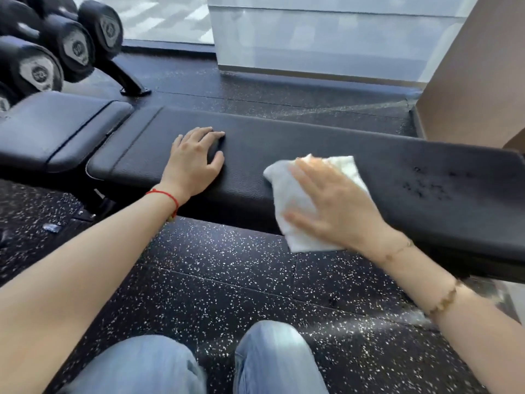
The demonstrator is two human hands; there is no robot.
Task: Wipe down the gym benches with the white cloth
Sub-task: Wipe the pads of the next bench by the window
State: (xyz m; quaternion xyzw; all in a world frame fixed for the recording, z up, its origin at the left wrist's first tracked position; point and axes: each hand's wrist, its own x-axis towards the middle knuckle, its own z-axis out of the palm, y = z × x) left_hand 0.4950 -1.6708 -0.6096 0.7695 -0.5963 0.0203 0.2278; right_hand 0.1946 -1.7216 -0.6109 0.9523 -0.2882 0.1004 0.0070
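Both your hands lie flat on the table (284,149): left hand (193,163) spread and bare, right hand (332,206) pressing the white cloth (298,194) with straight fingers

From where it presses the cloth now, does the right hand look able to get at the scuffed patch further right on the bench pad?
Probably yes. The right hand lies flat on the white cloth, and only bare bench pad separates it from the scuffed patch.
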